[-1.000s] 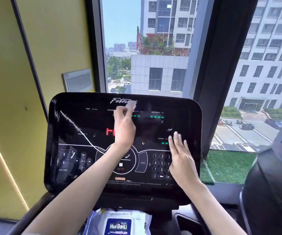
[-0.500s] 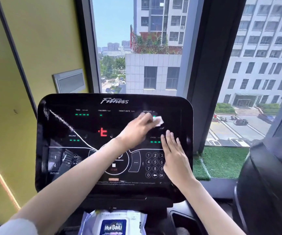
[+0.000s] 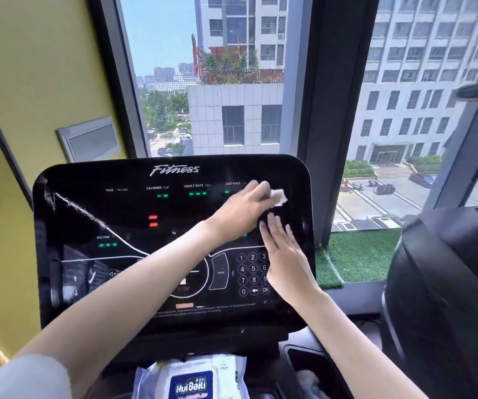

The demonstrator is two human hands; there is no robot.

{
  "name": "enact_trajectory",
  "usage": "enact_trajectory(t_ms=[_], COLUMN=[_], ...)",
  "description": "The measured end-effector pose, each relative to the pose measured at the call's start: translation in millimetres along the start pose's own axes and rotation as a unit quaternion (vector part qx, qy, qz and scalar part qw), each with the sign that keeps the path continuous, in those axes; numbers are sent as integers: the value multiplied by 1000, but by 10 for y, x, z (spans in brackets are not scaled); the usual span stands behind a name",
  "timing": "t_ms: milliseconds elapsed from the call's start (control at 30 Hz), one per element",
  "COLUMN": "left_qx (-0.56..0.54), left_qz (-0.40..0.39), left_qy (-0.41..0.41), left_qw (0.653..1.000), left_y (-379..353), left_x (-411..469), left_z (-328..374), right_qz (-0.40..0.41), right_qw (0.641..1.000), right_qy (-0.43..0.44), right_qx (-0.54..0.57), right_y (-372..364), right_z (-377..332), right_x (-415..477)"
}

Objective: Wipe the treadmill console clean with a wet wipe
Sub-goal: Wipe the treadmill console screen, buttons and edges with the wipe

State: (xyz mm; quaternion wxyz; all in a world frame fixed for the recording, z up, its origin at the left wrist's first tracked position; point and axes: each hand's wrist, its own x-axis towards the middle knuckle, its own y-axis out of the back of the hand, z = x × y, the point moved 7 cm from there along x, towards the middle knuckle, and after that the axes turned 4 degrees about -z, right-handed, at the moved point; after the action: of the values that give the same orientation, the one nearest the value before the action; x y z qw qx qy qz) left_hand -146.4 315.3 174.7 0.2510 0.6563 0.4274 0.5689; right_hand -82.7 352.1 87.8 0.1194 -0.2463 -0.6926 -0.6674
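one view only, folks: a wide-angle camera on the person's head, looking forward and down along both forearms. it faces the treadmill console (image 3: 134,214) nearly square on and close, the black panel filling the lower middle of the picture. the left hand (image 3: 240,208) with its wet wipe (image 3: 278,196) and the right hand (image 3: 286,254) come in from the bottom edge, so the lens sits behind and above them. past the console's top edge it looks straight out the window (image 3: 232,82), with a yellow wall (image 3: 44,67) at the left. right under the lens, a pack of wipes (image 3: 191,378) is cut off by the bottom edge.
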Motion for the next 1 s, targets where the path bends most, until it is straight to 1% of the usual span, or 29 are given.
enact_trajectory(t_ms=[33, 67, 133, 167, 200, 233, 267, 300, 333, 367, 433, 467, 500, 533, 600, 633, 667, 700, 733, 767, 800, 833, 867, 900, 933, 967, 1000], left_qx=[11, 11, -32, -51, -47, -29, -14, -10, -8, -6, -19, -30, -29, -23, -5, -1, 4, 1, -17, -39, -43, -27, -5, 21, 31, 26, 12], left_qz=[-27, -28, 37, 56, 43, 2, -45, -75, -84, -64, 4, 18, 10, -19, -75, -82, -63, -27, 17, 52, 69, 54, 12, -24, -42, -29, 13], left_qy=[-51, -46, 64, 99, 84, 27, -44, -90, -94, -68, 35, 62, 51, 12, -96, -113, -93, -38, 42, 115, 143, 116, 38, -51, -97, -83, -21], left_qw=[998, 998, 997, 992, 994, 999, 998, 993, 992, 996, 999, 997, 998, 999, 993, 990, 994, 999, 999, 991, 986, 991, 999, 998, 994, 996, 1000], left_y=[1, 39, 171, 202, 174, 86, -8, -38, -18, 14, 119, 122, 81, -3, -109, -91, -58, -13, 53, 96, 83, 9, -116, -218, -241, -190, -112], left_x=[10, 56, 156, 167, 184, 192, 159, 132, 158, 220, 301, 290, 267, 218, 87, 82, 125, 180, 205, 177, 131, 95, 42, -38, -88, -79, -47], left_z=[50, -20, -274, -305, -232, -87, 61, 125, 75, -41, -240, -236, -144, -8, 238, 223, 120, -24, -159, -233, -206, -85, 106, 265, 293, 209, 53], right_qz=[0, -1, 3, 7, 7, 4, -2, -6, -7, -1, 5, 7, 11, 18, 27, 26, 25, 24, 23, 23, 21, 21, 22, 16, 14, 11, 10], right_qw=[1000, 1000, 1000, 1000, 1000, 1000, 1000, 1000, 999, 999, 999, 999, 999, 999, 999, 998, 998, 998, 998, 999, 999, 999, 999, 999, 998, 998, 998], right_qy=[0, 1, 5, 4, 2, -2, -4, -3, 1, 7, 19, 20, 14, 3, -25, -35, -39, -38, -35, -30, -28, -30, -37, -47, -55, -56, -53], right_qx=[5, 9, 20, 24, 24, 25, 27, 29, 33, 34, 32, 31, 29, 27, 37, 44, 43, 39, 36, 37, 35, 27, 15, 4, -4, -9, -14], right_y=[6, 11, 18, 22, 23, 17, 12, 18, 35, 61, 92, 95, 93, 93, 61, 27, -4, -29, -39, -44, -48, -42, -36, -38, -42, -60, -68], right_z=[11, 14, 5, -2, -7, -5, 2, 10, 13, 11, -8, -17, -22, -27, -23, -15, -14, -17, -24, -33, -40, -37, -26, -10, 3, 5, -10], right_x=[-1, -9, -25, -27, -23, -17, -11, -7, -5, -9, -23, -44, -73, -112, -221, -273, -316, -344, -355, -354, -344, -327, -310, -298, -291, -290, -292])
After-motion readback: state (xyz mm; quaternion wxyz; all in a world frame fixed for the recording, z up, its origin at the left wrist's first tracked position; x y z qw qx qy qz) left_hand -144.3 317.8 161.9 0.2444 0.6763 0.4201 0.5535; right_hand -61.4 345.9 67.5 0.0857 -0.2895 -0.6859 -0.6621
